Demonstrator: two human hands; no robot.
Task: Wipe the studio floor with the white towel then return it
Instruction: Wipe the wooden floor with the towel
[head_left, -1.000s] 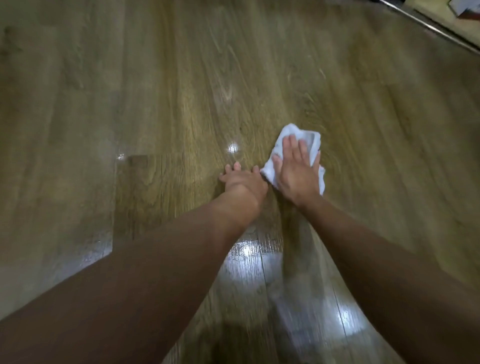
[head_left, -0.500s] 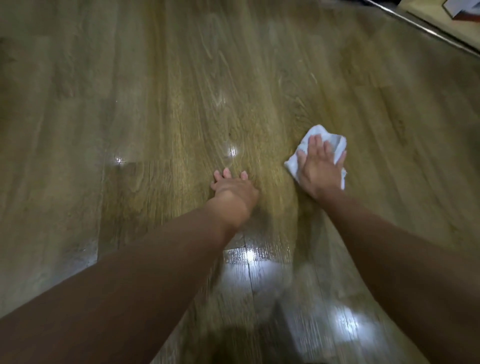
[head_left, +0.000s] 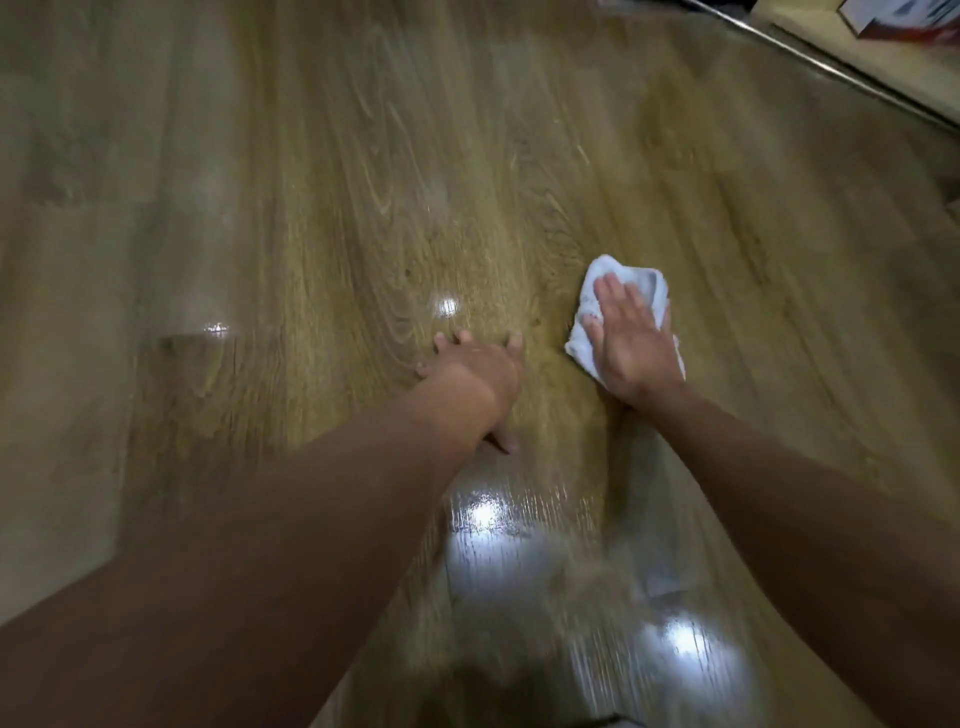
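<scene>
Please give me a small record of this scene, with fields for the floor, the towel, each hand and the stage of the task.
floor: glossy wood-plank floor, showing bright light reflections
towel: white towel, bunched, lying on the floor
right hand: right hand lies flat on the towel, fingers straight
left hand: left hand rests on bare floor, fingers spread, apart from the towel
stage: wiping; towel not yet returned

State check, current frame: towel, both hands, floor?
white towel, crumpled, on the floor under the right hand.
right hand, fingers straight, pressing the towel down.
left hand, fingers spread, planted on bare floor, apart from the towel.
floor, glossy, showing light glare; wet or dry, cannot tell.
</scene>
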